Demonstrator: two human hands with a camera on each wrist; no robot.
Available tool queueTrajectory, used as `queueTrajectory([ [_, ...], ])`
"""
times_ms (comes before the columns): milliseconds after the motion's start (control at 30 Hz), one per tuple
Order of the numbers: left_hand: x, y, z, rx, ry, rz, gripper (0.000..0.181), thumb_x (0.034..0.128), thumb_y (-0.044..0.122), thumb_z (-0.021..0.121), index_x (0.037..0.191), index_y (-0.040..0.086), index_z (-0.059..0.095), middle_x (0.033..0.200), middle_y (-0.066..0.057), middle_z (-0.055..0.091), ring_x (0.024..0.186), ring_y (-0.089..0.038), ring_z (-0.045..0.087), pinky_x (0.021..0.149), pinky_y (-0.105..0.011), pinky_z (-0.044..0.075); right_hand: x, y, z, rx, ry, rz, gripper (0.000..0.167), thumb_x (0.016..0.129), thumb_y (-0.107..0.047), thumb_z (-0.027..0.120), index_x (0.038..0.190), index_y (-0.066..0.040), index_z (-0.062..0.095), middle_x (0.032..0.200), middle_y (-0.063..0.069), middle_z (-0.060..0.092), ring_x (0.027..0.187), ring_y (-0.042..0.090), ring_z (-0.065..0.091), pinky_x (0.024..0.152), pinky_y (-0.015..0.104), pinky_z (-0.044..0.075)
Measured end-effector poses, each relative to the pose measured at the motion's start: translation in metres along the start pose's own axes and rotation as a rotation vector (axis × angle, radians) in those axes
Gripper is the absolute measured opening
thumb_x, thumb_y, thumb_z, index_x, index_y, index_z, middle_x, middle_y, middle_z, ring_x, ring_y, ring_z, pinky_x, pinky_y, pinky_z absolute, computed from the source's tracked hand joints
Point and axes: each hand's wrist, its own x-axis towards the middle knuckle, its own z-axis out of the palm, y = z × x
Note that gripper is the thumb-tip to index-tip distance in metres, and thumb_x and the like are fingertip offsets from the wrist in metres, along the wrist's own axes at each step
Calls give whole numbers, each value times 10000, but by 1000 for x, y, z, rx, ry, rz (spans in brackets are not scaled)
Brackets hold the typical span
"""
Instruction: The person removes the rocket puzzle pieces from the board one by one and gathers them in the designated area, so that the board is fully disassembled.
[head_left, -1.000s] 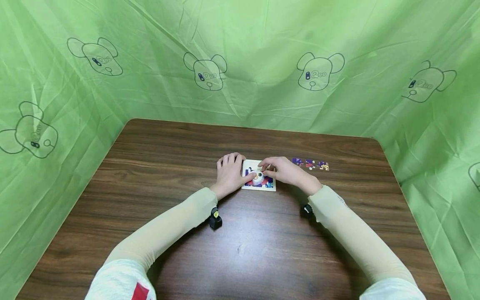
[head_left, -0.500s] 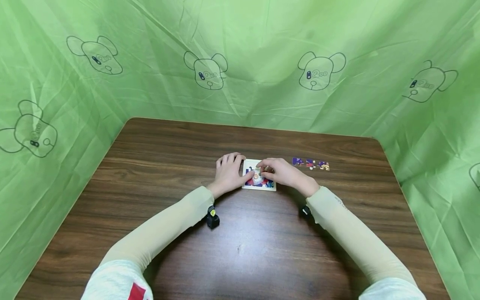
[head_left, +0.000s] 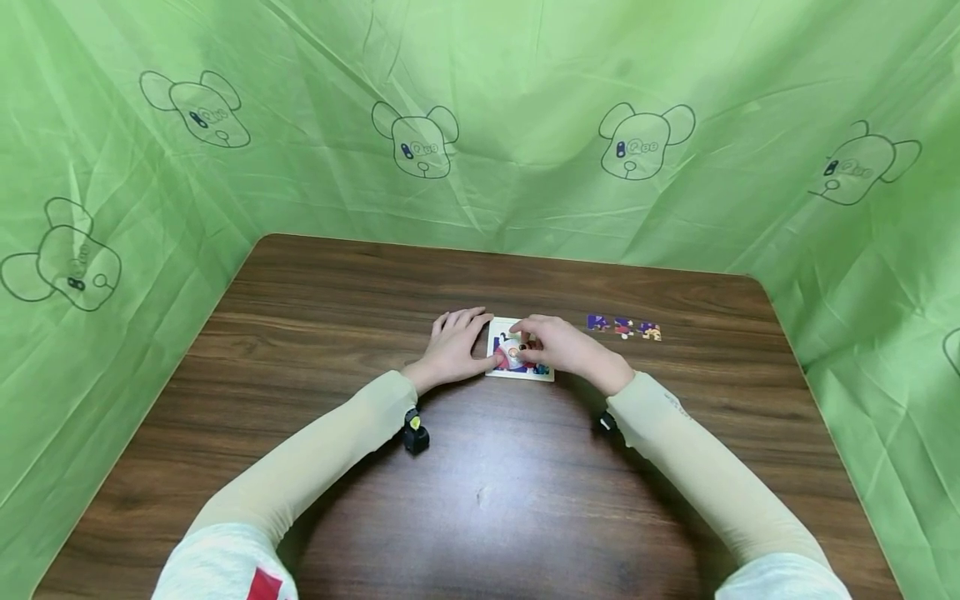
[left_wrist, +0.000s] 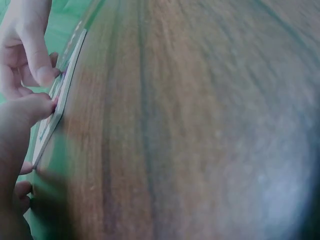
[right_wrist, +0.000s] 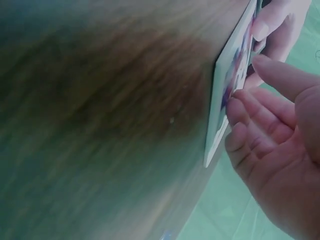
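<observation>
A small square jigsaw puzzle in a white frame (head_left: pixel 519 376) lies on the table between both hands. Its picture shows purple, red and white parts. My left hand (head_left: pixel 452 350) rests at its left side, fingers extended along the edge, the thumb pressing on the picture. From the right, my right hand (head_left: pixel 566 343) reaches over the puzzle with thumb and fingers bent together around a puzzle piece, mostly hidden by the fingers. In the right wrist view, the right thumb (right_wrist: pixel 272 75) and fingertips meet near the puzzle's surface, close to the left hand (right_wrist: pixel 280 25).
To the right of the frame lie three loose puzzle pieces: a purple one (head_left: pixel 597 322), a purple-and-red one (head_left: pixel 624 327) and a yellow-and-purple one (head_left: pixel 650 332). Green cloth (head_left: pixel 525 192) hangs around the dark wooden table (head_left: pixel 337 283).
The left thumb has slid slightly down and left over the picture, and the left wrist has shifted left. The right fingers stay at the puzzle with small movements. The loose pieces have not moved.
</observation>
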Motion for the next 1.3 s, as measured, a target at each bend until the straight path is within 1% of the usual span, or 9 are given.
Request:
queueTrajectory([
  [167,0,-1,-3,-9,-31,16,849,897,567,680,1591,151,422,1660,-94,357,1491,-324,335,1212,-598,175,4,-5,1,-26,-23,25,476,928,-194,800,1319,31,646,978,97,650,809,192,578,756,351,506],
  [333,0,-2,-7,-9,-70,32,869,904,554,700,1607,140,400,1674,-108,330,1498,-337,322,1211,-603,177,7,-7,5,-48,-48,51,509,921,-255,812,1316,23,655,959,96,591,785,171,516,720,339,468],
  [500,0,-3,-7,-12,-85,50,863,919,543,696,1611,129,390,1679,-122,320,1505,-348,314,1216,-605,177,10,-8,8,-62,-58,86,535,918,-296,814,1329,6,653,981,82,578,799,181,531,736,358,483],
  [700,0,-4,-8,-24,-86,58,855,923,533,700,1607,120,398,1676,-130,326,1507,-359,314,1214,-613,178,11,-9,9,-56,-63,124,549,914,-330,822,1331,-20,645,1000,73,591,815,186,547,762,375,498],
  [933,0,-5,-9,-28,-81,53,847,924,520,709,1604,119,403,1678,-124,324,1510,-354,311,1213,-617,172,15,-11,8,-57,-75,128,550,907,-349,825,1318,-39,634,1062,92,615,885,212,590,811,423,524],
  [1167,0,-5,-11,-33,-82,50,843,920,511,709,1602,121,404,1683,-116,316,1516,-350,303,1218,-619,161,17,-14,5,-63,-106,157,520,920,-332,813,1323,-77,605,1102,99,608,909,234,622,801,451,538],
  [1300,0,-5,-10,-37,-86,44,840,922,509,705,1605,126,401,1686,-113,311,1522,-348,295,1221,-620,152,17,-14,6,-58,-111,173,514,925,-334,807,1325,-97,589,1126,109,611,939,259,644,816,473,546],
])
